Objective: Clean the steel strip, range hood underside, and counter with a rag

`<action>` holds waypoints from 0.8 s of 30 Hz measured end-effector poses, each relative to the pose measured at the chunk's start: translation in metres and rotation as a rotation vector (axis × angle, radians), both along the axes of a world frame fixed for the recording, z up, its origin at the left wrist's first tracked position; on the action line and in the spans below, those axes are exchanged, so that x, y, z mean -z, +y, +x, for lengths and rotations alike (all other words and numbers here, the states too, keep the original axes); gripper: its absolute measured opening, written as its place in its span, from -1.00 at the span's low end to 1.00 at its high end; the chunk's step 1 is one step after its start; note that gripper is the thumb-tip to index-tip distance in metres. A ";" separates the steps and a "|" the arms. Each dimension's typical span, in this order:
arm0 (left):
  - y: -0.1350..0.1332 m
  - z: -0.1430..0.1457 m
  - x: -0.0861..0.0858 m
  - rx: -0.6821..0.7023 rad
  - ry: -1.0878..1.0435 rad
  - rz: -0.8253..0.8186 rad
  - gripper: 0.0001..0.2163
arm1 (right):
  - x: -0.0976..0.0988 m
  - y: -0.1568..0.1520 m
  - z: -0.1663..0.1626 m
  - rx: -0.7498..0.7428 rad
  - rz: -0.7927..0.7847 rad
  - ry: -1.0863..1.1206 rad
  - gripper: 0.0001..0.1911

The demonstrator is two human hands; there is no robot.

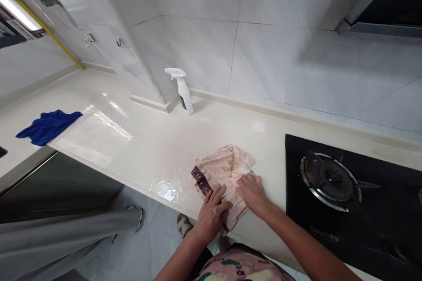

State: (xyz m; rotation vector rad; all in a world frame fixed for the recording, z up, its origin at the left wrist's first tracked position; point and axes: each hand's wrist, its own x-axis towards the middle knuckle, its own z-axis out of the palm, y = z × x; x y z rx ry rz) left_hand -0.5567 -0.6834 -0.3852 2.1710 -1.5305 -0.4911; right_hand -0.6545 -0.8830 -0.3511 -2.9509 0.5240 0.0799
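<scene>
A pale pink cloth [224,164] with a dark purple printed band lies crumpled and partly folded on the cream countertop [158,153]. My left hand [213,215] is closed on its near edge beside the purple band, fingers pointing away from me. On the cloth's right side, my right hand [253,191] presses down with bent fingers gathered into the fabric; the fingertips are partly hidden. Just left of the cloth, a small puddle of water [169,191] and droplets wet the counter's front edge.
A white spray bottle [184,94] stands against the tiled wall. A blue cloth [49,126] lies at the far left. To my right is a black gas stove [296,171], with a range hood [385,28] above. Another person's grey-trousered leg [82,232] shows at lower left.
</scene>
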 end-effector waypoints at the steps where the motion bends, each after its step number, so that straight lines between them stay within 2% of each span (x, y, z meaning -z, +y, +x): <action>1: 0.000 0.000 0.000 0.001 0.003 0.006 -0.71 | 0.002 -0.010 -0.005 0.081 -0.016 0.002 -0.81; 5: 0.001 0.003 -0.002 0.014 0.013 0.029 -0.70 | -0.001 -0.079 -0.039 0.427 -0.038 -0.052 -0.74; 6: 0.001 0.004 -0.003 0.023 0.015 0.033 -0.70 | -0.003 -0.093 -0.048 0.516 0.012 -0.090 -0.73; 8: 0.000 0.004 -0.005 0.034 0.011 0.040 -0.68 | -0.003 -0.108 -0.066 0.676 0.217 -0.218 -0.68; 12: -0.006 -0.006 -0.005 -0.014 -0.073 -0.041 -0.56 | 0.005 -0.100 -0.092 0.784 0.724 -0.565 -0.54; 15: -0.013 -0.020 -0.002 0.034 -0.109 -0.099 -0.44 | 0.012 -0.090 -0.102 0.872 0.923 -0.741 -0.50; 17: -0.016 -0.026 -0.001 0.065 -0.097 -0.089 -0.51 | 0.012 -0.089 -0.106 0.944 1.003 -0.821 -0.47; 19: -0.016 -0.027 0.000 0.088 -0.085 -0.086 -0.68 | 0.009 -0.091 -0.108 0.996 1.057 -0.890 -0.46; 21: -0.014 -0.023 -0.002 0.139 -0.069 -0.088 -0.73 | 0.004 -0.091 -0.109 1.014 1.037 -0.921 -0.48; 24: -0.012 -0.016 -0.007 0.223 -0.039 -0.075 -0.72 | -0.005 -0.076 -0.097 0.912 0.806 -0.768 -0.56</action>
